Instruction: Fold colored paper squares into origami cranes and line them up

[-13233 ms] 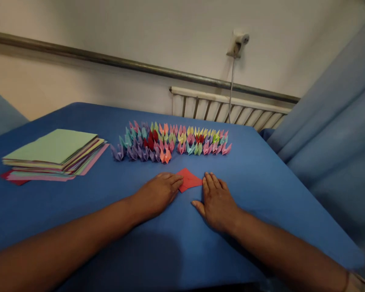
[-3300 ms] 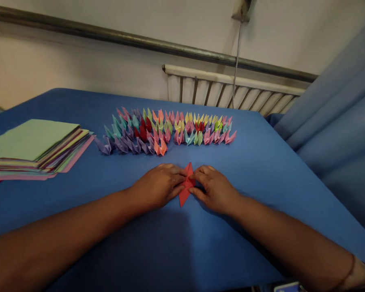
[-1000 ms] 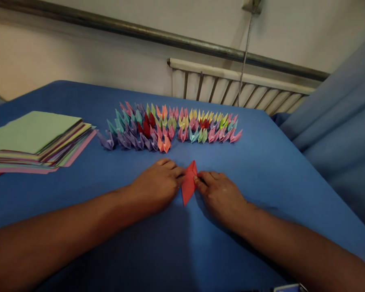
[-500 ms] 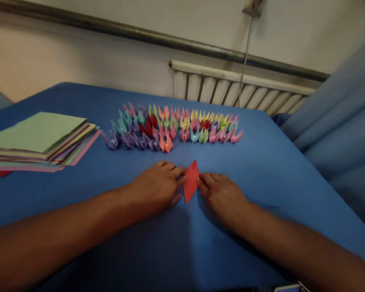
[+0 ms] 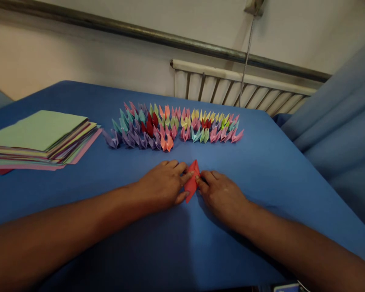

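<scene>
A red sheet of origami paper point(image 5: 191, 187), folded into a narrow diamond, lies on the blue tabletop with one point away from me. My left hand point(image 5: 166, 184) holds its left side, the index finger reaching over the face and the thumb at the lower left edge. At the right corner, the thumb and fingers of my right hand point(image 5: 220, 194) grip the edge, the thumb lying on top. Fingers cover parts of both side edges. Beyond the hands stand rows of small folded paper cranes point(image 5: 167, 142) in many colours.
On the left lies a stack of coloured paper sheets point(image 5: 39, 132), light green on top. The blue-covered table point(image 5: 292, 174) reaches toward a wall with a pipe point(image 5: 158, 38) and a radiator point(image 5: 228, 77). A blue curtain point(image 5: 337, 121) hangs at the right.
My left index finger has moved right, farther across the red paper, and the left thumb now touches its lower edge. My right thumb has slid slightly inward onto the paper.
</scene>
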A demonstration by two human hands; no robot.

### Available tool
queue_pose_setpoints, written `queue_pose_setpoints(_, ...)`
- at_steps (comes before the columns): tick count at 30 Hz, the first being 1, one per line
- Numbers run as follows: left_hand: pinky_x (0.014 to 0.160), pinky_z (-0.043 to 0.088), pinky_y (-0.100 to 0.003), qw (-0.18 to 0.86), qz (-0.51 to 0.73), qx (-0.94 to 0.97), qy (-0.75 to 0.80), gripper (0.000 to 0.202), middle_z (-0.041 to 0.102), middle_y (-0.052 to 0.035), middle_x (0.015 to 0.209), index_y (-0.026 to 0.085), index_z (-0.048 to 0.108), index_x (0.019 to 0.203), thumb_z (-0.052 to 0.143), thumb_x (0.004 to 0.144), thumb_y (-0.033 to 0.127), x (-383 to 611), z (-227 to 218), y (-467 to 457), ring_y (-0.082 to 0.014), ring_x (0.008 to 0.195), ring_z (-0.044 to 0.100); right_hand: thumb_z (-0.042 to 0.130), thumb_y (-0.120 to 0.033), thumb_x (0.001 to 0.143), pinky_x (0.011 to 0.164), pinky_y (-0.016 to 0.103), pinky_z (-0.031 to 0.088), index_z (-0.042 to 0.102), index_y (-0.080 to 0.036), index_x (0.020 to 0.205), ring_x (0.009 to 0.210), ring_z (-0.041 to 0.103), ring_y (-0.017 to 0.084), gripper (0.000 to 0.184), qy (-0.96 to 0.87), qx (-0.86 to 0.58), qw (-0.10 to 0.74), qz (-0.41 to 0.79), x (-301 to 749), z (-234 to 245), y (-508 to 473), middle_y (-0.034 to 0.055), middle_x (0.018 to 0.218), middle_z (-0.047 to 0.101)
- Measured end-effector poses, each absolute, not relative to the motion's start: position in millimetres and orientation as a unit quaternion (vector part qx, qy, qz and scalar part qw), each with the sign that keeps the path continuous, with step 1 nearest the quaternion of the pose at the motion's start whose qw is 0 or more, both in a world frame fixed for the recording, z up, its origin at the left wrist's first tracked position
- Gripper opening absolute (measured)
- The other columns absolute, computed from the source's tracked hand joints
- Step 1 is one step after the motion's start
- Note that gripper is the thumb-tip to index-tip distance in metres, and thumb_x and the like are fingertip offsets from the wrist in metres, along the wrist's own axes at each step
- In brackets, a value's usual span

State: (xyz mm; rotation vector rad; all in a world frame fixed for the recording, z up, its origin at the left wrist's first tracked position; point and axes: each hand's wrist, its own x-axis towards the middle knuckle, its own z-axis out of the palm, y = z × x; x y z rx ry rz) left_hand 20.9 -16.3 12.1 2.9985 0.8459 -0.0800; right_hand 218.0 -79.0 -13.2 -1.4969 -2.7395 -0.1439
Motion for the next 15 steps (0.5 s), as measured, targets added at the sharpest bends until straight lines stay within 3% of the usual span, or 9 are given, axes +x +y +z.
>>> queue_pose_setpoints(7,0.083,0.043,-0.037,0.056,0.006,0.95,0.307,0.029,0.063,-0.0094,0.101,0.016,0.066,0.104,0.048,0.091,0.036,20,14,-11,-0.0224,0.089,0.057,0.043,-0.016,0.094,0.084,0.037,0.046,0.064,-0.013,0.105,0.095,0.055,0.024,0.024,-0.859,-0.51,0.039,-0.015,220,-14,-76,0.0129,0.103,0.062)
queue_pose_setpoints(15,0.1,0.044,-0.041,0.167,0.188,0.904,0.346,0.034,0.061,-0.0103,0.121,0.016,0.055,0.123,0.044,0.093,0.027,23,-8,10,-0.0229,0.113,0.056,0.047,-0.028,0.093,0.079,0.036,0.048,0.057,-0.014,0.105,0.089,0.056,0.022,0.021,-0.803,-0.566,0.171,0.078,223,-13,-64,0.0107,0.096,0.061)
